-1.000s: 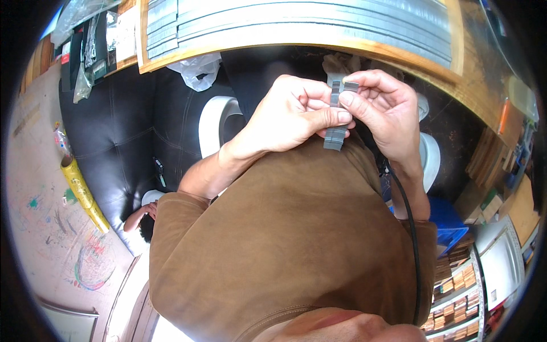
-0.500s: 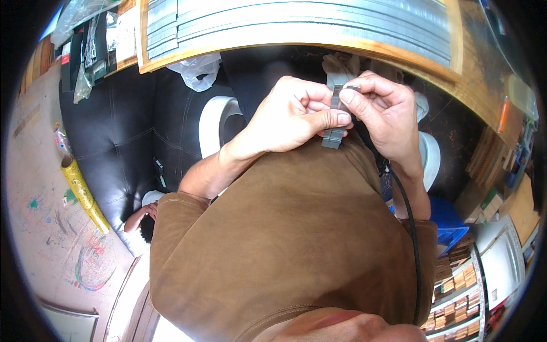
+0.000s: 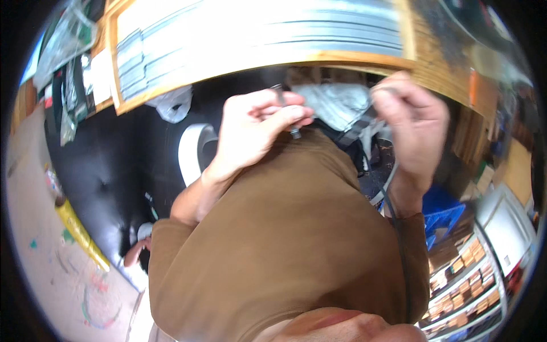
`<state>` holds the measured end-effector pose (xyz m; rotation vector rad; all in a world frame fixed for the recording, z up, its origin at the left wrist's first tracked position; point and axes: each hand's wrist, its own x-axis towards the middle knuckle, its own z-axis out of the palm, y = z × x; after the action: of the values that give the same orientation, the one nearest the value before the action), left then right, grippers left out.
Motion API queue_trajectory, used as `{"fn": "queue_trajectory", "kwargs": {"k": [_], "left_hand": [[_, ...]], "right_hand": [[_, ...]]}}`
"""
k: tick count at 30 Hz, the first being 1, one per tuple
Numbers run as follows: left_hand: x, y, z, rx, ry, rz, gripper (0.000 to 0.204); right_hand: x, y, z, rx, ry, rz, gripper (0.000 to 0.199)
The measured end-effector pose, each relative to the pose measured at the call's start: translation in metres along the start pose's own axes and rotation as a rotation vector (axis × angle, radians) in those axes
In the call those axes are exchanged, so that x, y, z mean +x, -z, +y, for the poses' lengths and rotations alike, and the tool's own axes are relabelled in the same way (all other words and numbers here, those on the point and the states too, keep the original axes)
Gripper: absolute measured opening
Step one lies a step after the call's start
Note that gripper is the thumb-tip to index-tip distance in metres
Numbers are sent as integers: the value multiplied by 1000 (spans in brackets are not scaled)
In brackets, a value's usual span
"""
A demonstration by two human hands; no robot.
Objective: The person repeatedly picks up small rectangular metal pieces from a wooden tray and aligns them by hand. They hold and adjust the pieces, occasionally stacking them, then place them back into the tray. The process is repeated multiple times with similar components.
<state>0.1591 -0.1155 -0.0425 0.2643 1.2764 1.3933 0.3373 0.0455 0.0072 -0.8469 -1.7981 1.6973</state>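
My left hand (image 3: 256, 128) is closed around a small stack of thin grey strips (image 3: 294, 132). The ends of the stack stick out above and below my fingers. Apart from it, farther right, my right hand (image 3: 413, 122) is raised near the front edge of the wooden tray, thumb and fingers pinched. Motion smears it, and a small dark edge shows at the fingertips, too blurred to name. Across the top, the shallow wooden tray (image 3: 222, 66) holds rows of grey strips (image 3: 353, 37), washed out by glare in the middle.
A pale cloth (image 3: 336, 102) lies between my hands, beyond my lap. A white plastic bag (image 3: 172, 105) hangs below the tray at left. A dark cable (image 3: 393, 222) runs down my right side. Behind me at left, part of another person's arm (image 3: 135, 252) shows; a blue crate (image 3: 441, 211) stands at right.
My hands have moved apart: the right has left the stack and gone right, while the left keeps the strips. The whole view has shifted, with the tray now farther left.
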Motion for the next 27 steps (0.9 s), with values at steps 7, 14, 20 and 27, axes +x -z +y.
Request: {"fn": "queue_trajectory", "kwargs": {"k": [7, 14, 20, 27], "left_hand": [[7, -7, 2, -11, 50, -133, 8], [9, -13, 7, 139, 111, -240, 12], [2, -5, 6, 149, 130, -212, 14], [-1, 0, -3, 239, 70, -242, 11]], "right_hand": [[25, 124, -25, -169, 34, 359, 24], [7, -5, 14, 128, -261, -271, 9], [-3, -40, 45, 177, -288, -249, 12], [-4, -45, 51, 233, -295, -303, 12]]}}
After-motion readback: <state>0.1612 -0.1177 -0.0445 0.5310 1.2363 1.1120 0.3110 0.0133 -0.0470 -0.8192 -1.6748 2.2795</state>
